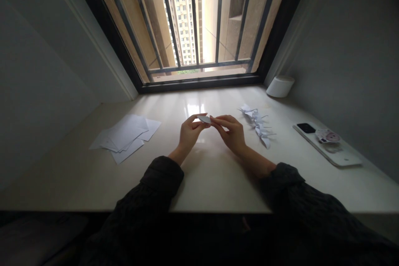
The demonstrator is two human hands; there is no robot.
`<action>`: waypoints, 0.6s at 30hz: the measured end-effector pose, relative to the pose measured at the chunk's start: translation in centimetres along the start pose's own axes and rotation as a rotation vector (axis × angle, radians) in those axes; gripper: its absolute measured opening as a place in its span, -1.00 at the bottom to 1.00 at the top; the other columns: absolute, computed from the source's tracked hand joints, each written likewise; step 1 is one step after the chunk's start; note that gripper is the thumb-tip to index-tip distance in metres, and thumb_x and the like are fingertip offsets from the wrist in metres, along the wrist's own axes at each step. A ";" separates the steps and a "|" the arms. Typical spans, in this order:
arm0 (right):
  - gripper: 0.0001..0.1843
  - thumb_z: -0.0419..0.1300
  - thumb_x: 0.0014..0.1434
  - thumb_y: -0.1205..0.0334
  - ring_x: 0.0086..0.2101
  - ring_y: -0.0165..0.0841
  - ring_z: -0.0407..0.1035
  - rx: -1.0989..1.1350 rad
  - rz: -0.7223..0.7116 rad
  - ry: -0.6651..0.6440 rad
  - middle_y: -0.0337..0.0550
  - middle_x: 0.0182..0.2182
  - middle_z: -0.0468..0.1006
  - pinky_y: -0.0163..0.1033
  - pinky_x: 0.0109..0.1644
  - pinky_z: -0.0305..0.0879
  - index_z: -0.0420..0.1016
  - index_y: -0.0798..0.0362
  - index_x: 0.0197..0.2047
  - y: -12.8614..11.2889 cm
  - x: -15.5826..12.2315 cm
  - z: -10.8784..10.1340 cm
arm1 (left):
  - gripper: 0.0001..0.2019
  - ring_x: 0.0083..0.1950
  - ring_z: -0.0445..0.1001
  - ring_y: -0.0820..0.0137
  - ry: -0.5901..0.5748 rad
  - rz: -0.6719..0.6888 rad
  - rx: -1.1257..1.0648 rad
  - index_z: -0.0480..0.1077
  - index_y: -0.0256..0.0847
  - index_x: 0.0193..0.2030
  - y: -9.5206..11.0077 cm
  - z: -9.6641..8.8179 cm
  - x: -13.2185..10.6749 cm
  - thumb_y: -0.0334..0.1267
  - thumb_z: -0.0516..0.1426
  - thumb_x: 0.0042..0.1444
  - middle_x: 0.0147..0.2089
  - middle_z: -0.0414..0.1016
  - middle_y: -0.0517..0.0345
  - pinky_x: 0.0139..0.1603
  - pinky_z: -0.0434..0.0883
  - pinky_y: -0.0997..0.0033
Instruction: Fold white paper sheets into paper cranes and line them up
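Observation:
Between my two hands, a little above the white tabletop, is a small folded piece of white paper. My left hand pinches its left side between thumb and fingers. My right hand grips its right end with thumb and fingertips. Most of the fold detail is too small to make out. Right of my right hand, several folded paper cranes lie in a slanting row. Off to the left, several loose sheets of white paper overlap in an untidy pile.
A white phone with a round cartoon grip lies at the right. A white cylindrical object stands in the back right corner. The barred window borders the far side, with walls on both sides. The tabletop's front edge runs below my forearms.

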State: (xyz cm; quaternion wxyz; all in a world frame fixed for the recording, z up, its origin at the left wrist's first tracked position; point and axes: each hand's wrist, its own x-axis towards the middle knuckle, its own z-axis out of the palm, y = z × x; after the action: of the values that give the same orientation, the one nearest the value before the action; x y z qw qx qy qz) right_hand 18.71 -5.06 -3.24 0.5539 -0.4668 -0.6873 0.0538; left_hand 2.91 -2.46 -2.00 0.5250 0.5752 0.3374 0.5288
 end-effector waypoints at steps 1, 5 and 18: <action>-0.76 0.18 0.19 0.14 -0.25 -0.29 0.43 -0.007 -0.010 0.008 -0.16 -0.25 0.58 -0.13 -0.13 0.38 0.56 -0.19 -0.07 0.0 0.0 0.0 | -0.51 -0.21 0.58 0.25 -0.001 -0.001 -0.002 0.42 -0.20 0.04 0.0 0.0 0.0 -0.20 0.31 -0.09 -0.31 0.61 0.08 0.03 0.45 0.13; -0.76 0.20 0.18 0.17 -0.26 -0.31 0.43 -0.040 -0.051 0.041 -0.18 -0.24 0.58 -0.15 -0.16 0.38 0.56 -0.20 -0.08 0.1 0.0 0.0 | -0.40 -0.21 0.59 0.26 -0.018 -0.013 -0.014 0.35 -0.19 0.15 0.0 0.0 0.1 -0.21 0.31 -0.09 -0.29 0.62 0.10 0.05 0.45 0.11; -0.87 0.18 0.18 0.24 -0.28 -0.28 0.37 -0.138 -0.180 0.058 -0.14 -0.35 0.54 -0.15 -0.19 0.35 0.57 -0.06 -0.24 0.0 0.5 -0.1 | -0.62 -0.24 0.59 0.28 -0.016 -0.007 0.002 0.47 -0.24 -0.05 -0.3 0.2 0.0 -0.17 0.28 -0.03 -0.28 0.61 0.07 -0.01 0.49 0.16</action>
State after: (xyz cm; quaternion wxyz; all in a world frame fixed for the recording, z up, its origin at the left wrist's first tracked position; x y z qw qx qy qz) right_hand 18.87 -4.75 -2.83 0.5429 -0.4417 -0.7120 -0.0571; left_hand 3.14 -2.39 -2.28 0.5290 0.5787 0.3360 0.5219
